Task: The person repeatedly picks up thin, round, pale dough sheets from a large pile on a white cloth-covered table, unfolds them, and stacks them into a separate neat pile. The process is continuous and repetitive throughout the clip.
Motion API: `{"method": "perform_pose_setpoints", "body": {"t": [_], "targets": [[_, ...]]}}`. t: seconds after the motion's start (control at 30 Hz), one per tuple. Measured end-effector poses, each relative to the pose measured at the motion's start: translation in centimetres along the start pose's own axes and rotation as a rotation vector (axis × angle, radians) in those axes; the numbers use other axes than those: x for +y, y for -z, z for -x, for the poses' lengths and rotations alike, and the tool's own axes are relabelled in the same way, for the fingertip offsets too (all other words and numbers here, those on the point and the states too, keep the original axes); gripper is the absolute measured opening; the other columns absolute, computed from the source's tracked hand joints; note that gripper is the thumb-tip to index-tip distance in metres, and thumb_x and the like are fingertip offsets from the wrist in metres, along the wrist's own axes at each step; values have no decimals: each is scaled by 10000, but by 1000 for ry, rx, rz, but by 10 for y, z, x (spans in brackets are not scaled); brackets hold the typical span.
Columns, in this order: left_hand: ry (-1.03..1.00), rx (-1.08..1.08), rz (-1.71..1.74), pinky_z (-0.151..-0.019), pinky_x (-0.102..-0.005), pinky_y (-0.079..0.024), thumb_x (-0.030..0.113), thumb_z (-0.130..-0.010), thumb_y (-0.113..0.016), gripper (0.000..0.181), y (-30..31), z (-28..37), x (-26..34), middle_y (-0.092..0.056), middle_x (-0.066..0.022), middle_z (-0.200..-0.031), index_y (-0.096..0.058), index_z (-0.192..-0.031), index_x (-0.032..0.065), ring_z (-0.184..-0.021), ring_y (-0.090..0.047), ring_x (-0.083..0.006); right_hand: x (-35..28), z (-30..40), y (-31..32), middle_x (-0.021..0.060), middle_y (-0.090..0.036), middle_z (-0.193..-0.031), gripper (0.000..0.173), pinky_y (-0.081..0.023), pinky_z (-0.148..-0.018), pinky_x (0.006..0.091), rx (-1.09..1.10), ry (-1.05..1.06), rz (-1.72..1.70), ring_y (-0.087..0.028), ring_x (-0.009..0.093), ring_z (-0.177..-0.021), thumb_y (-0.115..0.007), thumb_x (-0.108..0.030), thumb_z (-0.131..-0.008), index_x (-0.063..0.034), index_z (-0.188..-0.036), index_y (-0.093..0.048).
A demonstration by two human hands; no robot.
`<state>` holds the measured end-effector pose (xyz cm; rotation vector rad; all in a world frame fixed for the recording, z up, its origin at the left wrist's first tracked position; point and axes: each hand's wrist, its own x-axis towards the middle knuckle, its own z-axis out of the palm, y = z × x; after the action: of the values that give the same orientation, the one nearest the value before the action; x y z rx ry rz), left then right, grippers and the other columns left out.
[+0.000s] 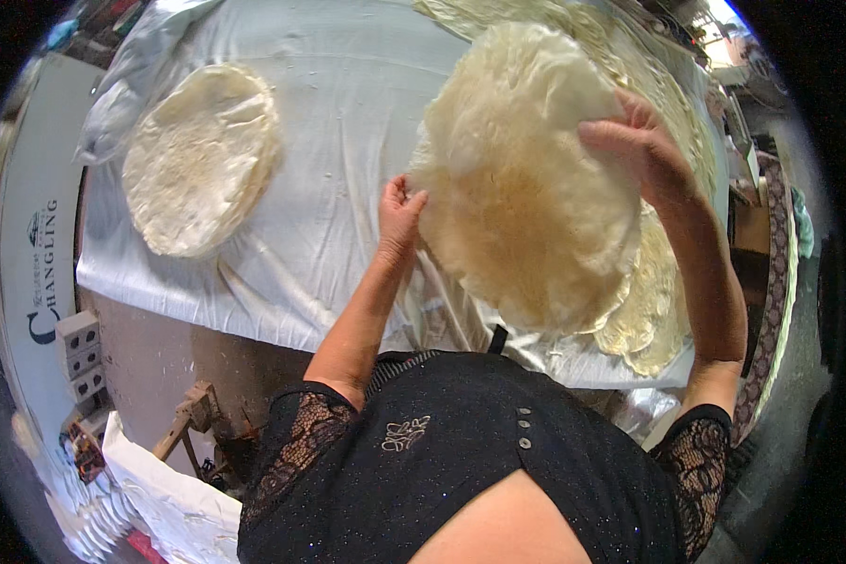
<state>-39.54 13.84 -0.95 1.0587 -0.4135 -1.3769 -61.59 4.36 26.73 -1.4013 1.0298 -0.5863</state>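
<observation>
A large, thin round flatbread [529, 190], pale with a browned middle, is held up in front of me and looks slightly blurred. My right hand [627, 141] pinches its upper right edge between thumb and fingers. At its left edge, the fingertips of my left hand [400, 215] grip the rim. Behind and below it, more flatbreads [648, 296] lie overlapping along the right side of the table, partly hidden by the raised one. To the left stands a neat stack of round flatbreads [201, 158], apart from both hands.
A pale cloth [324, 106] with creases covers the table, and clear plastic [109, 120] bunches at its left edge. A long white board bearing writing [32, 233] stands left. Hollow blocks [81, 356] and a wooden frame [183, 423] are on the floor at lower left.
</observation>
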Motion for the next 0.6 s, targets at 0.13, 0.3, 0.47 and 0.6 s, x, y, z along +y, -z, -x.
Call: {"method": "perform_pose_setpoints", "body": {"t": [0.13,0.3,0.47,0.6], "targets": [[141,49,314,-833,-297,-466,125,-801,-689,519,-1,39,21,-540,-58,-1054,-429,-1241,36,-952,-544,-168,-36,-13,-4,71,-668,-921,293,-523,-778,267,71,150,-13,-647,144,-816,-601,-80,-811,-7,-1095,-602],[330,-285,784,-1014,-467,-374,507,-894,-445,666,-3,69,62,-452,-137,-1345,-335,-1379,63,-1219,-451,-307,-31,9,23,82,-661,-975,313,-517,-786,274,252,325,-59,-637,156,-867,-615,-111,-816,-1,-1109,-599],[179,-367,773,-1014,-465,-372,570,-885,-416,705,-5,65,68,-465,-156,-1326,-363,-1361,53,-1212,-456,-308,70,36,64,92,-653,-1029,337,-511,-795,280,425,242,-156,-627,168,-919,-628,-142,-821,4,-1123,-595],[415,-155,332,-855,-403,-487,479,-863,-554,576,26,34,29,-582,-103,-1150,-470,-1240,52,-1083,-550,-242,205,47,72,31,-641,-950,264,-475,-755,256,359,-9,-280,-598,114,-845,-574,-80,-836,-21,-1092,-598]]}}
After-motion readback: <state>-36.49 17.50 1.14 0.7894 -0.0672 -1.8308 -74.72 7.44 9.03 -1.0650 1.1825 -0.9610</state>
